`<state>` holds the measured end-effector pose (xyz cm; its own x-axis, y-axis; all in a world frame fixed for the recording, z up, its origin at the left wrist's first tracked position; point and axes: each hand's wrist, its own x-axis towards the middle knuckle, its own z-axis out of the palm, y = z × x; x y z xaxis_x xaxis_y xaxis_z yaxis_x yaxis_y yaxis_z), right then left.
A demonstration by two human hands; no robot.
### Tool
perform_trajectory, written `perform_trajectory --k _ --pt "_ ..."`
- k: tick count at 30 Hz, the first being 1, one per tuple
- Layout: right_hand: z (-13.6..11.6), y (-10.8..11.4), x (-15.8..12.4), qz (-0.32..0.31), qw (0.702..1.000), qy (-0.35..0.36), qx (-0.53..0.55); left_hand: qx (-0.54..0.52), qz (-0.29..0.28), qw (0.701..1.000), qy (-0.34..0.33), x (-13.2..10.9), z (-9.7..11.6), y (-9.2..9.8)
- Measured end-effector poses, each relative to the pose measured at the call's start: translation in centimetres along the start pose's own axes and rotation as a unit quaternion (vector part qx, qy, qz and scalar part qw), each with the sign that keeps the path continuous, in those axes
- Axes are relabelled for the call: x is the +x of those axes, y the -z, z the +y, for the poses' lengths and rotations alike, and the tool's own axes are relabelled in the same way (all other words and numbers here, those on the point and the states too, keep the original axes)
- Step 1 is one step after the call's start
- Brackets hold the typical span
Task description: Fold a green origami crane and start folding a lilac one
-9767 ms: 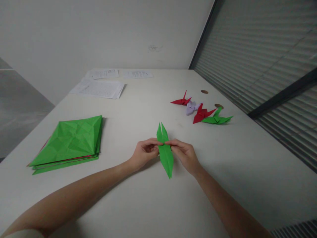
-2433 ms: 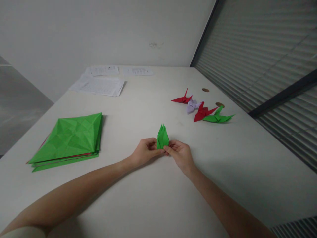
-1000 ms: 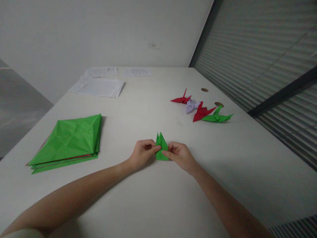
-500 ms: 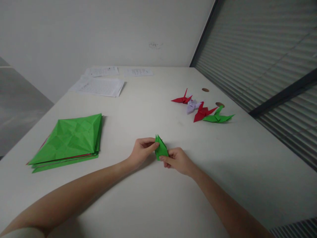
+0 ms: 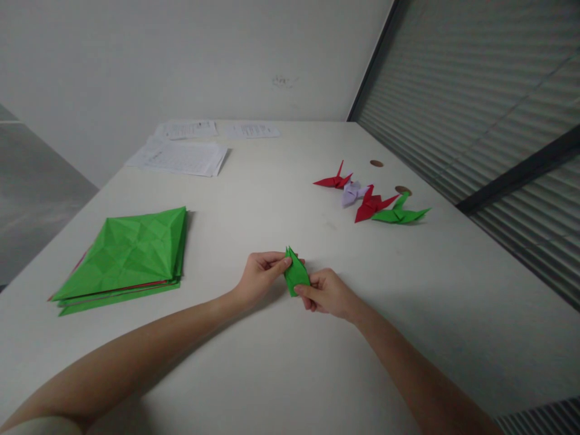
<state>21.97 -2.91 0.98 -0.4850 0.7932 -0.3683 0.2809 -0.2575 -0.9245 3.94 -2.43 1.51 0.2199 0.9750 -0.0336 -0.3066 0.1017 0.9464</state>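
Observation:
A small folded green paper piece (image 5: 296, 275) lies low over the white table (image 5: 281, 362), held from both sides. My left hand (image 5: 260, 278) pinches its upper left tip with thumb and fingers closed. My right hand (image 5: 327, 293) is closed on its lower right end. The piece is pointed at the top and tilted slightly left. Part of it is hidden under my fingers.
A stack of creased green sheets with red ones beneath (image 5: 129, 257) lies at the left. Finished paper cranes sit at the right: red (image 5: 333, 180), pale purple (image 5: 352, 193), red (image 5: 371, 206), green (image 5: 399, 214). Printed white papers (image 5: 181, 157) lie at the far edge. Window blinds run along the right.
Over ten seconds the long green diamond has been folded into a short compact piece. In the last second my right hand slid down toward me along its lower end.

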Motion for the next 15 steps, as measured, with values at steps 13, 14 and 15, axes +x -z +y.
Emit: perform_trajectory --k 13,14,15 --pt "-0.68 -0.15 -0.22 -0.006 1.0 0.012 0.017 -0.05 0.007 0.999 0.012 0.6 0.11 0.32" --pt "-0.7 -0.12 -0.16 0.007 0.999 0.022 0.028 -0.071 0.003 0.997 0.014 0.49 0.02 0.25" --pt "-0.73 -0.07 -0.1 0.023 0.998 0.034 0.042 -0.092 -0.002 0.996 0.017 0.35 -0.12 0.15"
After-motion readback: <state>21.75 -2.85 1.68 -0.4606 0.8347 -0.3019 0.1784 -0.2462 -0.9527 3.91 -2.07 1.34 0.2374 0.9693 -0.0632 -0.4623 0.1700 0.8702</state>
